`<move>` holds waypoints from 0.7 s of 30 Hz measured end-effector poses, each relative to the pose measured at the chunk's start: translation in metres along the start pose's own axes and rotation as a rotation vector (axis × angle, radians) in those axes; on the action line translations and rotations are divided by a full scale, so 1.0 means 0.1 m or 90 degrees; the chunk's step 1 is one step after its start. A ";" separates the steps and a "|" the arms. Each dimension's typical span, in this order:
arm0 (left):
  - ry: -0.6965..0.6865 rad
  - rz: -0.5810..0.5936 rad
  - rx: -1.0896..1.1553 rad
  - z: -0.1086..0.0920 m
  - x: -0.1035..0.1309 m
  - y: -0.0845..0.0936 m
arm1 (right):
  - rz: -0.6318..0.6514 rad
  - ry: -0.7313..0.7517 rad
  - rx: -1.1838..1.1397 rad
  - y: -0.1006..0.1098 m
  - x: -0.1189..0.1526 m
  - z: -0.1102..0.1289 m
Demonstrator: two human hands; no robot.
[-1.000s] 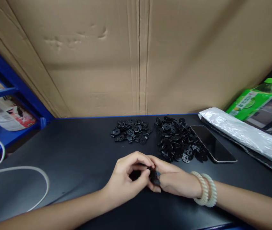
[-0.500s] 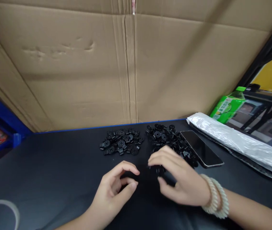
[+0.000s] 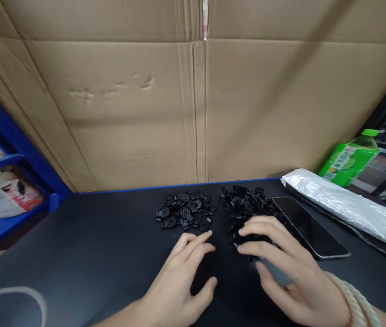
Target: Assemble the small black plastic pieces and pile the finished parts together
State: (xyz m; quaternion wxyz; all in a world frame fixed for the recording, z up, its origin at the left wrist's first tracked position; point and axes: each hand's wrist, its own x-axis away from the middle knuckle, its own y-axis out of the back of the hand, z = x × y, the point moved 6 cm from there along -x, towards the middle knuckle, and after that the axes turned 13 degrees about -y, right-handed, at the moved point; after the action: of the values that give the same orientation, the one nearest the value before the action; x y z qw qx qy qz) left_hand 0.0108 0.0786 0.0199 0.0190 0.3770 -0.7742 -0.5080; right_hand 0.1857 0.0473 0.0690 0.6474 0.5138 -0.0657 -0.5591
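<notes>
Two piles of small black plastic parts lie on the dark tabletop (image 3: 104,245). In the left pile (image 3: 184,210) the parts are flat, with round perforated discs. My left hand (image 3: 184,277) rests just in front of that pile, fingers apart and thumb spread, nothing between them. Over the near side of the right pile (image 3: 243,200), my right hand (image 3: 291,268) reaches in with its fingers spread. Some black parts sit right by its fingertips, and the hand covers part of this pile. Beaded bands circle the right wrist.
A phone (image 3: 310,227) lies face up right of the right pile. Beyond it are a silvery wrapped package (image 3: 345,204) and a green bottle (image 3: 351,159). Cardboard (image 3: 138,113) walls the back. A white cable (image 3: 19,290) curves at lower left, near a blue shelf (image 3: 39,181).
My left hand has gone from curled fingers to flatter, spread ones. My right hand has opened wider at the right pile. The camera view has shifted, moving the scene rightward.
</notes>
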 end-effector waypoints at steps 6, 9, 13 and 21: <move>0.016 0.107 -0.137 -0.01 0.00 -0.10 | 0.151 -0.099 -0.223 -0.38 -0.02 0.09; -0.013 0.083 -0.139 -0.06 -0.01 -0.09 | 0.218 -0.151 -0.307 -0.55 -0.01 0.10; 0.003 0.001 -0.118 -0.05 -0.03 -0.02 | 0.239 -0.242 -0.355 -0.67 0.02 0.00; 0.017 -0.073 -0.042 0.08 0.01 0.01 | 0.227 -0.368 -0.381 -0.70 0.04 -0.15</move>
State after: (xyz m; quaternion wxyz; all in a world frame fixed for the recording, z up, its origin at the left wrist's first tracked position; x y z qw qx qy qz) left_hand 0.0063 0.0844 0.0159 0.0125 0.4270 -0.7338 -0.5282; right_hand 0.1509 0.0634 0.0084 0.8089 0.1074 -0.1665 -0.5535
